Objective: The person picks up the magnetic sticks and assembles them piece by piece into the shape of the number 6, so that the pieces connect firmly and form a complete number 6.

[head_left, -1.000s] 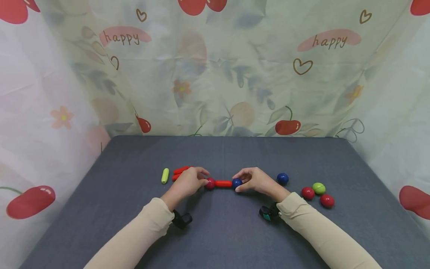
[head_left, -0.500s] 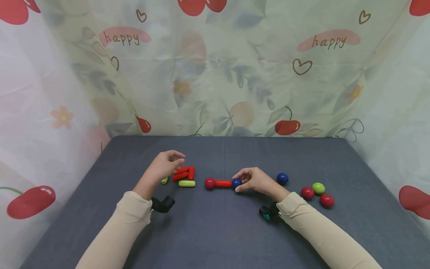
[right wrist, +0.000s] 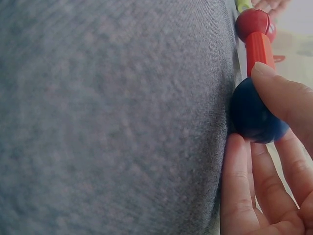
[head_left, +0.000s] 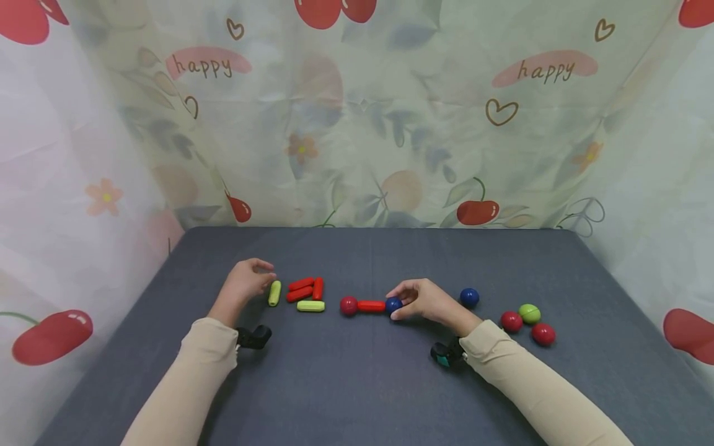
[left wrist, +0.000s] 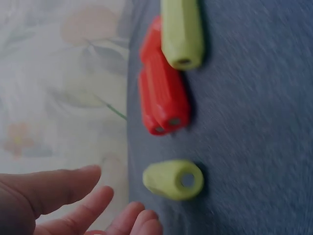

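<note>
My right hand (head_left: pixel 426 301) pinches a blue ball (right wrist: pixel 257 110) between thumb and fingers. A red rod (head_left: pixel 371 306) runs from that ball to a red ball (head_left: pixel 348 305), the three joined in a row on the table. Over on the left, my left hand (head_left: pixel 245 282) hovers beside a yellow-green rod (head_left: pixel 274 293), its thumb and fingers apart and holding nothing. In the left wrist view the rod (left wrist: pixel 173 179) lies just past the fingertips, with a grey disc showing at its end.
Several red rods (head_left: pixel 300 293) lie together between the left hand and the joined row, with another yellow-green rod (head_left: pixel 310 306) in front of them. Right of the right hand sit a blue ball (head_left: pixel 469 297), a green ball (head_left: pixel 529 313) and two red balls (head_left: pixel 543 334). A patterned curtain (head_left: pixel 362 124) hangs behind the dark table.
My left hand has let go of the red ball and moved left, past the red rods, to the yellow-green rod. The right hand stays on the blue ball.
</note>
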Tool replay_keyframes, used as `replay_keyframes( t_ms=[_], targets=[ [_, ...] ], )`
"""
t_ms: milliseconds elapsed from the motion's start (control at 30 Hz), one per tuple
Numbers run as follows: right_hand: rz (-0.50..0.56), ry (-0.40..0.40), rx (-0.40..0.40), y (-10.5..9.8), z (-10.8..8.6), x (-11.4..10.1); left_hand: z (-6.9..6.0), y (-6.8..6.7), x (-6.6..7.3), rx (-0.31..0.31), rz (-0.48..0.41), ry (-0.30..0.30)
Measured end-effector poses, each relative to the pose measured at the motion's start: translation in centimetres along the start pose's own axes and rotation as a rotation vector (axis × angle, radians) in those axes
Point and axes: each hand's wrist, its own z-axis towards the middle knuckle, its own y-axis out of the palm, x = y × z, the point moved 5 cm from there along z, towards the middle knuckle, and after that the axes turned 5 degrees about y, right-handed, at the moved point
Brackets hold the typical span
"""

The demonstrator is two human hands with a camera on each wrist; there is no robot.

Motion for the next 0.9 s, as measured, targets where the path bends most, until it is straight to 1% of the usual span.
replay_keyframes(
  t_ms=[100,233,333,400,500,700,900],
  targets=[
    [-0.002,0.000,0.001,0.0,0.0,0.0,0.4,0.1,-0.6,-0.027,0.018,-0.031],
    [0.001,0.000,0.002,0.0,-0.1,0.0,0.8,0.4,-1.2,-0.093,0.000,-0.089],
    [0.000,0.001,0.001,0.0,-0.1,-0.1,0.9,0.6,-1.4,-0.139,-0.007,-0.106],
    [-0.002,-0.001,0.001,-0.1,-0.2,-0.1,0.8,0.8,-1.4,-0.155,0.002,-0.105],
    [-0.007,-0.001,0.001,-0.1,-0.2,-0.2,0.5,1.0,-1.3,-0.162,0.012,-0.110],
    [0.002,-0.008,-0.005,-0.1,-0.1,-0.2,0.6,1.2,-1.5,-0.152,0.006,-0.121],
    [0.001,-0.006,-0.003,-0.1,0.0,-0.2,0.7,1.2,-1.6,-0.137,0.013,-0.112]
  ],
)
